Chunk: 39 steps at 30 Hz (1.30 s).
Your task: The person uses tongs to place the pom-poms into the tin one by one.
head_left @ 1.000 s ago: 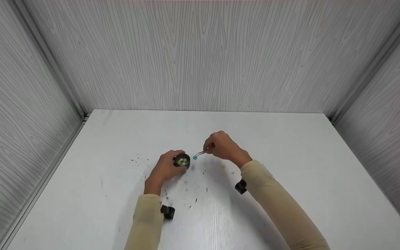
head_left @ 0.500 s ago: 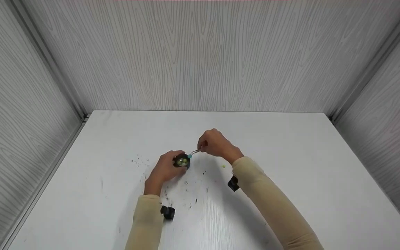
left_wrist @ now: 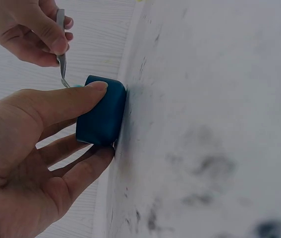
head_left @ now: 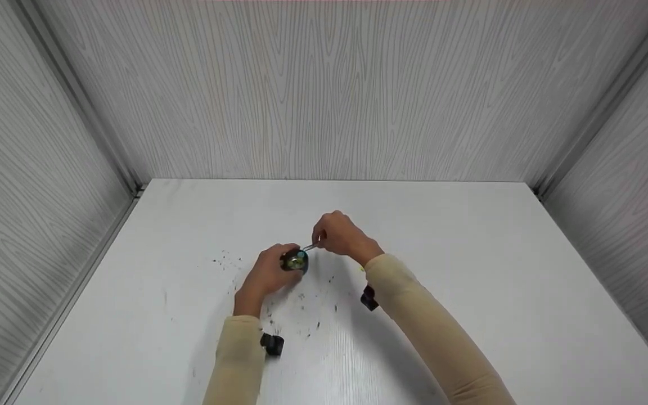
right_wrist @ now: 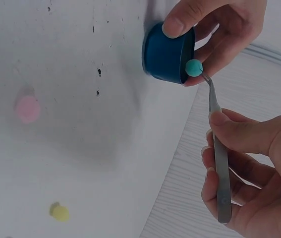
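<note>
A small blue cup (right_wrist: 162,54) stands on the white table, and my left hand (head_left: 269,271) grips it between thumb and fingers. Seen from above, its dark inside holds several small pale and greenish balls (head_left: 295,263). My right hand (head_left: 340,235) pinches metal tweezers with bent tips (right_wrist: 221,168) from the cup's right side. A turquoise ball (right_wrist: 194,68) is held at those tips, right at the cup's mouth. In the left wrist view the cup (left_wrist: 103,114) hides most of that ball.
On the table lie a pink ball (right_wrist: 28,109) and a yellow ball (right_wrist: 60,213), both to the right of the cup. Dark specks (head_left: 301,298) mark the white tabletop (head_left: 442,236). Grey wood-grain walls (head_left: 324,90) rise at the back and sides.
My right hand has moved left with the tweezers, bringing the turquoise ball from beside the cup to its mouth. The left hand and cup stay in place.
</note>
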{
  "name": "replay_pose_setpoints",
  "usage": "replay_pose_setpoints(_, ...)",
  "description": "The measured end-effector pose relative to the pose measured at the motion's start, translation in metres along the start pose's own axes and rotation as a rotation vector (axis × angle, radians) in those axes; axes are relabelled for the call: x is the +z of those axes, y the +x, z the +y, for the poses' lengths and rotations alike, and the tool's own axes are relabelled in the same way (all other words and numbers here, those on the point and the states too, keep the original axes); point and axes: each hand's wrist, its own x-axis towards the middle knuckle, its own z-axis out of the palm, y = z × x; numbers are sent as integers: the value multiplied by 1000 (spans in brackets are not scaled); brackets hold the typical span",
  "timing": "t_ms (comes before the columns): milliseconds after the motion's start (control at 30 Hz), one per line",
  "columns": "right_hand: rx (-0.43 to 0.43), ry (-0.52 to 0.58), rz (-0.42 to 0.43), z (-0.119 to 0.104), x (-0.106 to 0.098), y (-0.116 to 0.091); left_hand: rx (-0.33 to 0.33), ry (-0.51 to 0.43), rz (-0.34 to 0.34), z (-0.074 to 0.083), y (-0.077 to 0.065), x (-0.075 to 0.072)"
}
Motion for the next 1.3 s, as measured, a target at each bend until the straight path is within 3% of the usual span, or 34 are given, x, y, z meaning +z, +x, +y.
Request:
replay_pose_setpoints(700, -44, -32, 28, -2, 18, 6, 5, -13, -8, -3, 0, 0)
replay_pose_setpoints(1300, -34, 15, 42, 3, 17, 5, -2, 9, -3, 0, 0, 0)
